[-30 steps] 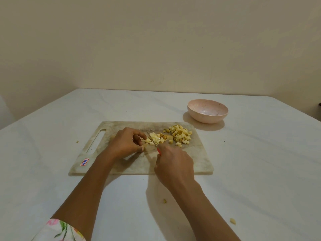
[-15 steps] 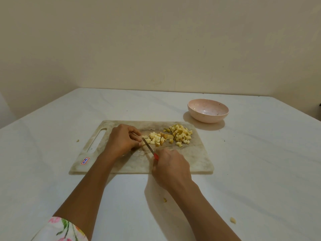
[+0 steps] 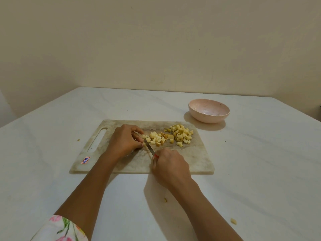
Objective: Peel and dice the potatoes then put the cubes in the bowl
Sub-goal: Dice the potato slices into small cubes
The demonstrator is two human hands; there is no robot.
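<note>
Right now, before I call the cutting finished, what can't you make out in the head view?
All in the head view.
What the left hand holds down, if anything: its curled fingers cover it.
The knife handle: the right hand wraps it; only a red sliver shows.
Specks inside the bowl: too small to identify.
A dark thing at the right frame edge: cut off.

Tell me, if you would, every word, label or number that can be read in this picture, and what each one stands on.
"10A": handwritten in blue on a small red-bordered sticker at the near left corner of the cutting board, turned sideways; the last character is not quite certain.
Nothing else: no text shows on the bowl or the knife.
</note>
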